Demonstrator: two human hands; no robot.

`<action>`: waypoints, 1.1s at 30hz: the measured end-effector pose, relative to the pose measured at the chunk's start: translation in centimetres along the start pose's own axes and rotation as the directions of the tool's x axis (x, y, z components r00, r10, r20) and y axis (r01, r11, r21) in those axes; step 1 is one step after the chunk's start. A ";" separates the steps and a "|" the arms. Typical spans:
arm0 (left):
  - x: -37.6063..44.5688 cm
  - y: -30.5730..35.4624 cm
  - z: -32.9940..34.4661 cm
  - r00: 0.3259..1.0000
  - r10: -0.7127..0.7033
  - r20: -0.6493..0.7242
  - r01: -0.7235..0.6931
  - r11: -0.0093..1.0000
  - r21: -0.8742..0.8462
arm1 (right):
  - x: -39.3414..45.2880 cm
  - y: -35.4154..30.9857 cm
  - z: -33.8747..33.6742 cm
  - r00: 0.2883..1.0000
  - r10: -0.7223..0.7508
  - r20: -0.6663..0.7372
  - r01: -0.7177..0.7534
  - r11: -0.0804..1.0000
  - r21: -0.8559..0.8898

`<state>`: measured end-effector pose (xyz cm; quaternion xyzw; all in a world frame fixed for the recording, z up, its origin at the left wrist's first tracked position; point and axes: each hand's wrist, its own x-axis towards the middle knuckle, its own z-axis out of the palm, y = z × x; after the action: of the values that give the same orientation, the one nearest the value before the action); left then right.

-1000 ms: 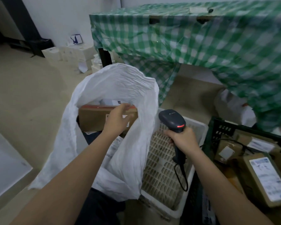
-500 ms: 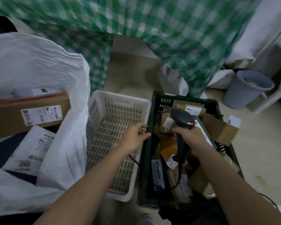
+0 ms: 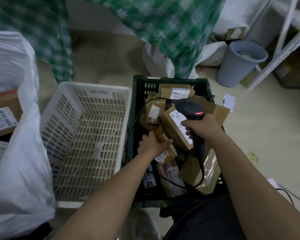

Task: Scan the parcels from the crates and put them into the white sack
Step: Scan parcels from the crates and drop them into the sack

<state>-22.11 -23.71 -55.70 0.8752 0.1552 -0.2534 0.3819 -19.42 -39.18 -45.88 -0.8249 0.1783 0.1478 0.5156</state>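
A dark green crate (image 3: 139, 94) at centre right holds several brown parcels with white labels. My left hand (image 3: 151, 142) reaches into it and grips a slim brown taped parcel (image 3: 163, 137) near the crate's middle. My right hand (image 3: 200, 126) grips the black barcode scanner (image 3: 189, 108), its red light on, above a labelled cardboard parcel (image 3: 173, 125). The scanner's cable loops over the parcels. The white sack (image 3: 19, 153) stands at the left with a brown box (image 3: 2, 115) and other parcels inside.
A white slotted crate (image 3: 87, 135) sits between the sack and the green crate, with nothing seen in it. A green checked cloth (image 3: 163, 23) hangs behind. A grey bin (image 3: 239, 63) and white metal shelving (image 3: 284, 42) stand at the right on the beige floor.
My view swung from the sack to the green crate. My left hand left the box in the sack, crossed the white crate and took hold of a slim parcel. The scanner moved over the green crate.
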 end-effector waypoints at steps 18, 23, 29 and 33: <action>-5.8 -0.2 -11.5 0.940 0.189 -0.283 -0.289 0.883 -0.370 | -0.5 -3.7 3.8 0.969 -0.199 -0.149 0.215 0.971 0.101; -10.3 -3.5 -18.2 0.934 0.144 -0.327 -0.322 0.737 -0.594 | -3.0 -7.2 7.8 0.969 -0.223 -0.109 0.248 0.890 0.384; -13.8 -7.7 -21.6 0.935 0.146 -0.324 -0.345 0.592 -0.728 | -7.8 -10.9 14.9 0.949 -0.302 0.090 0.179 0.750 0.637; -14.6 -9.9 -23.4 0.936 0.060 -0.346 -0.311 0.599 -0.738 | -9.3 -11.9 18.4 0.913 -0.381 0.148 0.220 0.764 0.607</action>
<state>-31.18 -0.83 -39.77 0.6590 0.2105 0.0101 0.7220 -23.50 -16.42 -40.23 -0.6198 0.0091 0.1094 0.7770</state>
